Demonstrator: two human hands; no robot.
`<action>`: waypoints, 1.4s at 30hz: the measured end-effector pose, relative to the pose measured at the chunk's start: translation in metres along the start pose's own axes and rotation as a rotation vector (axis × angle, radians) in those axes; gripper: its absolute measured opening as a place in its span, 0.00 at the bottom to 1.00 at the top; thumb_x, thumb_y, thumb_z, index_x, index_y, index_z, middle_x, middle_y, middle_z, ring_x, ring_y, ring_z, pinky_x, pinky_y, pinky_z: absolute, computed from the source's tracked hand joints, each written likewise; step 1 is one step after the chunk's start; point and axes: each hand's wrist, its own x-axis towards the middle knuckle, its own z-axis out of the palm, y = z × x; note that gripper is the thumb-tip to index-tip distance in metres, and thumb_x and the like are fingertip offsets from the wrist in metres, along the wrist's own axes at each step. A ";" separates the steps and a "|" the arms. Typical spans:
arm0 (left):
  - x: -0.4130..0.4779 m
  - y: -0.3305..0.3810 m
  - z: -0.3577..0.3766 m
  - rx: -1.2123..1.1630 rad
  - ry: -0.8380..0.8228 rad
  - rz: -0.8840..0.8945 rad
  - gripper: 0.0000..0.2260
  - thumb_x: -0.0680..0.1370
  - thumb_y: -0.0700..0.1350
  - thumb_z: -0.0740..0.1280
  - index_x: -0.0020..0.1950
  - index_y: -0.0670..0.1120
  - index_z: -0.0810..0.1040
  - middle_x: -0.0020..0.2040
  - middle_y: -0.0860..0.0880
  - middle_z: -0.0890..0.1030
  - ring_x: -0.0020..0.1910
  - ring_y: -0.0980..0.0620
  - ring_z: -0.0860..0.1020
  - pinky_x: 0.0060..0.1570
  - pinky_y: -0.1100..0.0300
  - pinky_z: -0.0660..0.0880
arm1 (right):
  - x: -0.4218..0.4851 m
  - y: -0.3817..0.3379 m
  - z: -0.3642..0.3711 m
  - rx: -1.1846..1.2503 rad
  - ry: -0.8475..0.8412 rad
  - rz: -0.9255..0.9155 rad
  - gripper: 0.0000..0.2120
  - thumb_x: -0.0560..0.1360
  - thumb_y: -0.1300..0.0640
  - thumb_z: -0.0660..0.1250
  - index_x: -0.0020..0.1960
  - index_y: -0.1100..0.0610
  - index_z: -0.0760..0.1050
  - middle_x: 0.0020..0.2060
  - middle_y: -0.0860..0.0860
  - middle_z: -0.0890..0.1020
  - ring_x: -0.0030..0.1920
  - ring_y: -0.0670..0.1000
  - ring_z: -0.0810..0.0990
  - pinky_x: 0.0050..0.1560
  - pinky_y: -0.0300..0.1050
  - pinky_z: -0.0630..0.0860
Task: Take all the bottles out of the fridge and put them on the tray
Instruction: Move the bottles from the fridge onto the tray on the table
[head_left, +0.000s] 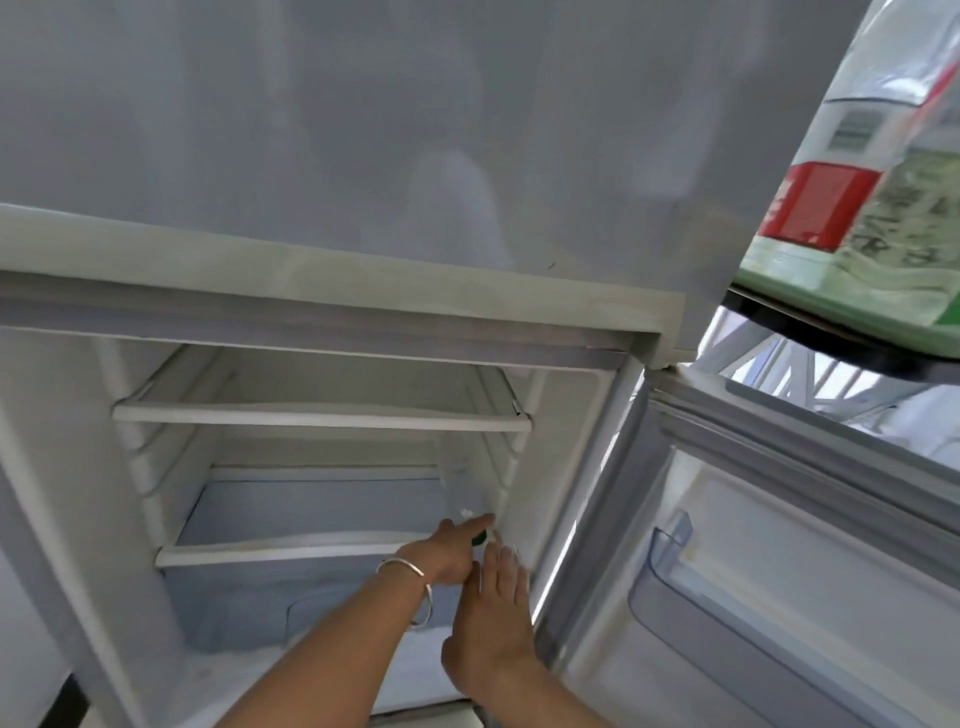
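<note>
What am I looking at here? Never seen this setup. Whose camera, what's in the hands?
No robot here: one wide-angle camera on a person's head, looking forward and down at two bare hands. They reach into an open fridge whose door is swung out to the right. The left hand, with a bangle on the wrist, is far in at the right end of the lower shelf, against something small with green and white parts, probably bottle tops; too hidden to be sure, and its grip is unclear. The right hand is open and empty just beside it. The upper shelf looks bare. No tray is in view.
</note>
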 end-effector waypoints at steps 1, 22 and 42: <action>0.001 0.001 0.002 -0.005 0.017 0.001 0.31 0.78 0.40 0.63 0.78 0.55 0.55 0.73 0.41 0.60 0.72 0.41 0.65 0.70 0.57 0.65 | 0.001 -0.001 0.004 0.036 0.028 -0.002 0.45 0.71 0.53 0.68 0.78 0.70 0.48 0.78 0.66 0.46 0.78 0.65 0.43 0.58 0.47 0.16; -0.179 0.064 -0.086 0.676 0.906 0.230 0.11 0.82 0.52 0.52 0.59 0.51 0.70 0.47 0.45 0.80 0.44 0.41 0.80 0.36 0.57 0.67 | -0.074 -0.042 -0.097 0.430 -0.033 -0.090 0.50 0.76 0.58 0.68 0.78 0.58 0.30 0.79 0.57 0.38 0.80 0.58 0.42 0.77 0.50 0.49; -0.343 0.304 -0.120 0.046 1.171 0.802 0.20 0.79 0.59 0.58 0.68 0.53 0.70 0.41 0.51 0.80 0.40 0.52 0.78 0.45 0.57 0.73 | -0.219 0.051 -0.275 1.018 0.806 -0.090 0.38 0.68 0.43 0.74 0.72 0.56 0.66 0.62 0.53 0.79 0.61 0.53 0.78 0.64 0.54 0.74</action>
